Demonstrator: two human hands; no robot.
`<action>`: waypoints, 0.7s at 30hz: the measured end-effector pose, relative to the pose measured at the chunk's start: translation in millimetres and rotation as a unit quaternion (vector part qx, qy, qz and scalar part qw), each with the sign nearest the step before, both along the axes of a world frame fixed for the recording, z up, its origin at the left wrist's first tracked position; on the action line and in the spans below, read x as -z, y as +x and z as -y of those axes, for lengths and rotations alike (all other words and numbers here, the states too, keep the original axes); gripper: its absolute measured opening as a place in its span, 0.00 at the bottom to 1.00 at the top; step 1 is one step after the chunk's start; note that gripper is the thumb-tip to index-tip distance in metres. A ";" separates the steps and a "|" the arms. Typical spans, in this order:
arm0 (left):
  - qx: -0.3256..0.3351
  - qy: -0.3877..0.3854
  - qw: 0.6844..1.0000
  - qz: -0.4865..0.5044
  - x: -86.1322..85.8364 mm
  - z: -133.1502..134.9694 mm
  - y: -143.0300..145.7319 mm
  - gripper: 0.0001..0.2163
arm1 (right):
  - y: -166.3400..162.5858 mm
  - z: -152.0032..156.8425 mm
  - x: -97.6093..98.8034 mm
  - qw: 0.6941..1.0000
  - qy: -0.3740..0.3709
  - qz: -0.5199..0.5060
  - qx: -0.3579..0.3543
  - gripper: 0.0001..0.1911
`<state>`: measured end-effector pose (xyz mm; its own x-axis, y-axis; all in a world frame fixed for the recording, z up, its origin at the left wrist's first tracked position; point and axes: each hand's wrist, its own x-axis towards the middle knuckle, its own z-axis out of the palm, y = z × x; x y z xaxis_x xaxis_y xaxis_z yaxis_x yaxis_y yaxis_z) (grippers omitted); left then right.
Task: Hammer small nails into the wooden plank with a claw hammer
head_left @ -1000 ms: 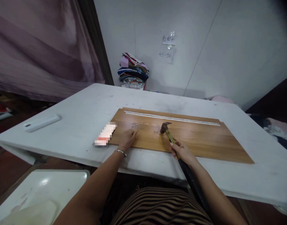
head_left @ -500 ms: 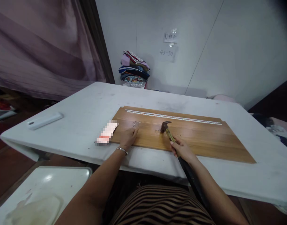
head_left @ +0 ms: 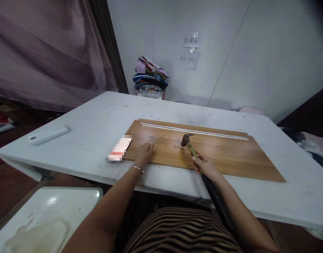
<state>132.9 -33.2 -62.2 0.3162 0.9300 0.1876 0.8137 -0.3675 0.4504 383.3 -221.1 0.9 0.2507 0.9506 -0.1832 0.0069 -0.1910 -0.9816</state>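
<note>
A long wooden board point(head_left: 230, 158) lies on the white table point(head_left: 92, 126), with a pale strip point(head_left: 195, 131) along its far edge. My right hand point(head_left: 206, 166) grips a hammer point(head_left: 188, 142) by its yellowish handle; the dark head rests on the board beside a few small dark dots that look like nail heads. My left hand point(head_left: 143, 154) lies on the board's left end, fingers bent toward a small heap of thin nails point(head_left: 152, 139). Whether those fingers pinch a nail is hidden.
A blurred-out pink and white packet point(head_left: 118, 149) lies just left of the board. A white oblong object point(head_left: 48, 134) sits near the table's left edge. Folded clothes point(head_left: 150, 77) are stacked against the far wall. A white tray point(head_left: 45, 214) stands low at the left.
The hammer head has lifted slightly and shifted a little. My left hand stays by the nails. The view has moved a bit.
</note>
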 end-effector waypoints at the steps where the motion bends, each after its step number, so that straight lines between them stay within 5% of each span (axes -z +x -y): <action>1: -0.001 -0.001 1.000 0.004 0.3 -0.2 -0.1 0.19 | -0.2 0.0 0.2 1.000 0.001 0.002 -0.003 0.28; 10: 0.024 0.024 0.998 0.047 3.4 -2.6 -1.1 0.11 | -1.3 -0.1 9.4 1.000 -0.011 0.001 -0.005 0.28; 21: 0.022 0.000 0.999 0.027 0.5 -0.7 -1.3 0.17 | -0.6 -0.8 1.2 1.000 -0.012 -0.001 -0.006 0.28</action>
